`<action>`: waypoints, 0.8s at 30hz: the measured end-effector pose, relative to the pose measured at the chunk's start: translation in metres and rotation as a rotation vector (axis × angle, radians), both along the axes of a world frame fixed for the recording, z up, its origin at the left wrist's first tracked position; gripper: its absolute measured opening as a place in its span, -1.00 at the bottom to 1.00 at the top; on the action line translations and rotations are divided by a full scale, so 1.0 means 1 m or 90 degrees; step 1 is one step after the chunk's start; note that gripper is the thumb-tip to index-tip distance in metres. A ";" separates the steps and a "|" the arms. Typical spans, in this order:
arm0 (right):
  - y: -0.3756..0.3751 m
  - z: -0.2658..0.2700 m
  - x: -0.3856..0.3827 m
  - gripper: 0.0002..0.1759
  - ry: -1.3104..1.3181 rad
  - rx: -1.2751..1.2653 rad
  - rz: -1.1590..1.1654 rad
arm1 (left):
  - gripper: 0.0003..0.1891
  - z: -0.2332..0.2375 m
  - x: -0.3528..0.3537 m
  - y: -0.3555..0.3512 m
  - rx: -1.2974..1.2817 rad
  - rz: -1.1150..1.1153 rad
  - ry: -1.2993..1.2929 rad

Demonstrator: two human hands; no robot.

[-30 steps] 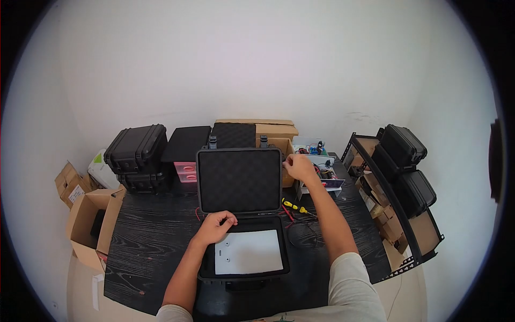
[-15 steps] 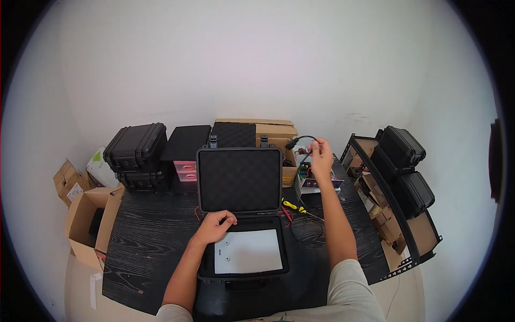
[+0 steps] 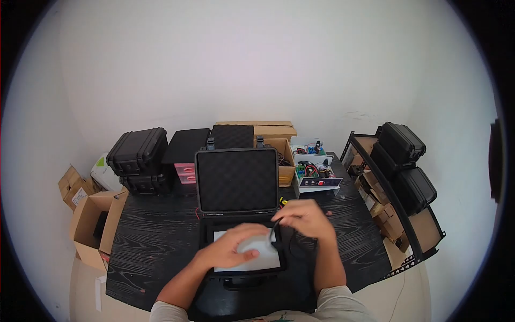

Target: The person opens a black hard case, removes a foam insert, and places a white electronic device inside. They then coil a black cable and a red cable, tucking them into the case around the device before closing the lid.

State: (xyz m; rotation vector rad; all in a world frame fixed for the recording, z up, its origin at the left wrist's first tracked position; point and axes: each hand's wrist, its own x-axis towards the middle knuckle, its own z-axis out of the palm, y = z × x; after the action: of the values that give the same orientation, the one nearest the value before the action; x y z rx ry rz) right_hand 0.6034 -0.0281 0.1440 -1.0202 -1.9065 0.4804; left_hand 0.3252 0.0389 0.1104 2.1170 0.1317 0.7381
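A black hard case [image 3: 284,263] stands on the dark table with its foam-lined lid [image 3: 237,180] raised. In its base lies a flat white panel [image 3: 263,263], framed by black foam. Over the panel, my left hand [image 3: 236,247] is open, its thumb apart from its fingers. My right hand [image 3: 308,219] pinches a black cable [image 3: 275,228] above the case's right side. The cable's lower end hangs over the panel's right edge, close to my left fingertips, and is somewhat blurred.
Two open white electronics boxes [image 3: 320,181] with wiring stand at the back right. Yellow-handled tools [image 3: 282,202] lie behind my right hand. Stacked black cases [image 3: 140,153] and a pink drawer unit [image 3: 186,173] line the left back. A shelf rack [image 3: 383,198] borders the right.
My right hand has come down and left from the electronics boxes to the case, bringing the cable. My left hand has moved right from the case's corner over the white panel, fingers opening.
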 end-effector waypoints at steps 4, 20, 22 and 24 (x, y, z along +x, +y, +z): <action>0.006 -0.022 -0.030 -0.78 0.048 -0.028 0.099 | -0.76 -0.009 0.008 -0.016 -0.212 -0.086 0.160; -0.008 -0.029 -0.015 -0.67 -0.289 -0.401 0.211 | 0.04 0.017 0.003 0.015 -0.347 0.051 -0.444; -0.015 -0.018 -0.016 -0.73 -0.251 -0.347 0.212 | 0.12 0.023 0.002 0.017 -0.348 0.113 -0.389; -0.018 -0.017 -0.017 -0.77 -0.178 -0.254 0.210 | 0.10 0.011 -0.002 0.031 -0.289 0.073 -0.211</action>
State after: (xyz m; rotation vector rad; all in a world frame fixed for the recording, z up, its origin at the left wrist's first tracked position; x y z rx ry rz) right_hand 0.5862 -0.0458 0.1272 -1.0677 -2.3017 0.9826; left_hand 0.3236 0.0701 0.1210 1.5468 0.2186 1.0115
